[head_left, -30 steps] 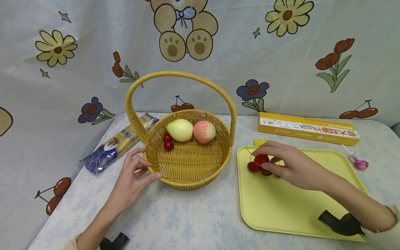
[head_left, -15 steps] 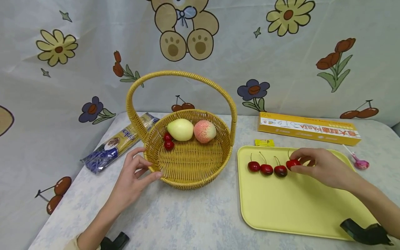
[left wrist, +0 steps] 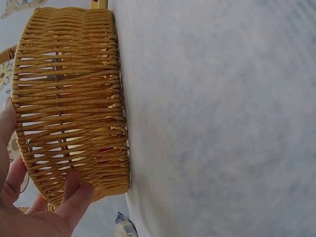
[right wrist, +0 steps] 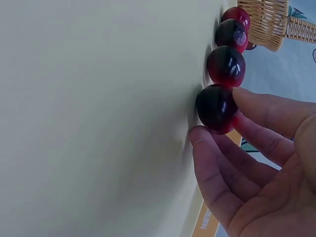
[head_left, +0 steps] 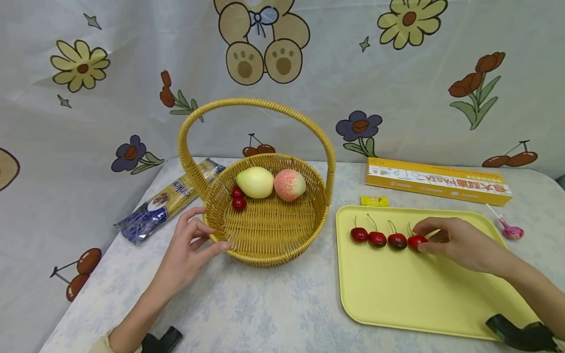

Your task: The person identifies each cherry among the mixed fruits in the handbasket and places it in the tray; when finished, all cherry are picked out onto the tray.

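My left hand [head_left: 189, 257] holds the near left rim of a yellow wicker basket [head_left: 269, 259], thumb at the rim and fingers against the woven outer wall [left wrist: 74, 113]. Inside the basket lie a pale yellow-green pear [head_left: 255, 182], a pink peach [head_left: 290, 185] and two small red cherries [head_left: 239, 204]. On a yellow tray [head_left: 397, 299] to the right, several dark red cherries [head_left: 377, 239] with stems form a row. The right hand [head_left: 461, 245] pinches the rightmost cherry [right wrist: 216, 109] between thumb and fingers, low over the tray and close beside its neighbour.
A blue and yellow pasta bag [head_left: 165, 203] lies left of the basket. Behind the tray are an orange pasta box [head_left: 437, 181] and a small yellow packet [head_left: 374, 201]. A pink lollipop [head_left: 512, 231] lies by the tray's right edge. A patterned cloth [head_left: 309, 122] hangs behind the table.
My right hand has moved right along the row, from the left cherries to the rightmost one, which has turned slightly and shifted nearer me. The left hand stays on the basket.
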Demonstrator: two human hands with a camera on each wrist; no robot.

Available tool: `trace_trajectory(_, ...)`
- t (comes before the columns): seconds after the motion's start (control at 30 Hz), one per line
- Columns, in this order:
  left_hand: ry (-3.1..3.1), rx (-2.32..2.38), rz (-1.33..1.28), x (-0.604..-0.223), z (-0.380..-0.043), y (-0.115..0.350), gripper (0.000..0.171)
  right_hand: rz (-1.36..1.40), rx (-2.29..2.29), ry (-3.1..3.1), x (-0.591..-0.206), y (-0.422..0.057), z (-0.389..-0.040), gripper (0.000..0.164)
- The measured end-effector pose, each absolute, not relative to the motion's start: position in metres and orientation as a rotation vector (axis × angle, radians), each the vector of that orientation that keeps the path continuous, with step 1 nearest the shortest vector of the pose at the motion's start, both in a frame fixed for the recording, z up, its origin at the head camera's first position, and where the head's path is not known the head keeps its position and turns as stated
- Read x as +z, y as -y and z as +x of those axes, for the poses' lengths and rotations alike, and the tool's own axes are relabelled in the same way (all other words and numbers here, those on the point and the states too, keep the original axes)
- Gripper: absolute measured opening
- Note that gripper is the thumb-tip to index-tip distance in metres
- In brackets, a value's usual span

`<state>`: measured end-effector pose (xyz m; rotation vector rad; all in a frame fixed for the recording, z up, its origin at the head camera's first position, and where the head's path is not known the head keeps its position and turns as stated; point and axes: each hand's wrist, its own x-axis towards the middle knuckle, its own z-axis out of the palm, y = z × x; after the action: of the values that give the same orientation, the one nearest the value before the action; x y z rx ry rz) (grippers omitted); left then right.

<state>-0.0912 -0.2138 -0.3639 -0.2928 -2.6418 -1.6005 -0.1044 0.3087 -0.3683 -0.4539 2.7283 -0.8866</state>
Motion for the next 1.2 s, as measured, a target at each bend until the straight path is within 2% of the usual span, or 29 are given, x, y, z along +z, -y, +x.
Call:
trace_trajectory(0.3,2.626,-1.615,-0.303,-0.363,-0.091,0.213,0.028,-0.452,-0.85,-2.776,-0.367,-0.312,-0.103,0.029)
trace_trajectory(0.63,2.623,-1.61,-0.304,-0.363,-0.09,0.213,0.028,-0.515,-0.759,-2.927,-0.356,-0.309,-0.101,0.024)
trace_trajectory(1.03,2.639,-1.606,-0.304,-0.364,-0.09,0.212,0.029,-0.652,-0.796,-2.916,-0.309,-0.242,-0.091,0.023)
trace_trajectory(1.2,2.644,-1.602,-0.298,-0.364,-0.091,0.213,0.028,-0.883,-0.768,-2.882,-0.29,-0.208,-0.097,0.018)
